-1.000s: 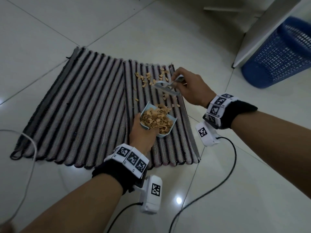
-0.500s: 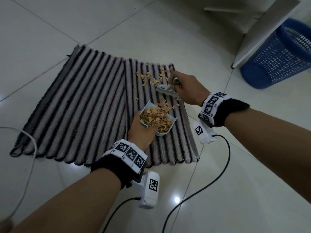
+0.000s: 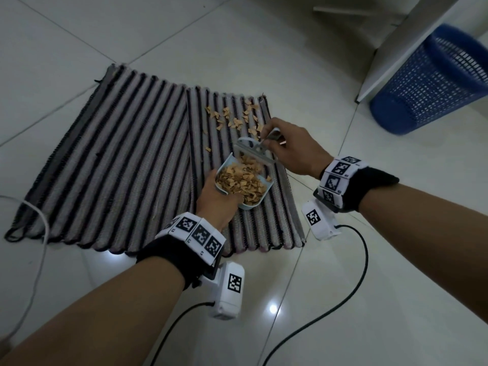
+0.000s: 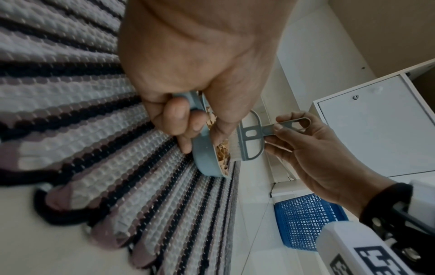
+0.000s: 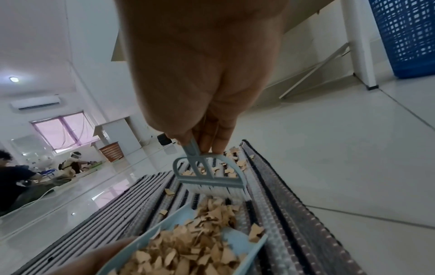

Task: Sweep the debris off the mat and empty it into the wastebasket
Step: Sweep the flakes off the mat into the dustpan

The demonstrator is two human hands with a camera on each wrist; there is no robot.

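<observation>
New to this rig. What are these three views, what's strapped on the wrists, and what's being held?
No robot: a person wears three cameras. One picture looks down from the head; the other two look along each wrist, from the white marker-tagged boxes. The left hand grips a pale blue dustpan full of tan debris. The right hand pinches a small hand brush at the pan's mouth. Both work on a striped mat lying on a tiled floor; loose scraps remain beyond the brush. A blue wastebasket stands to the right.
</observation>
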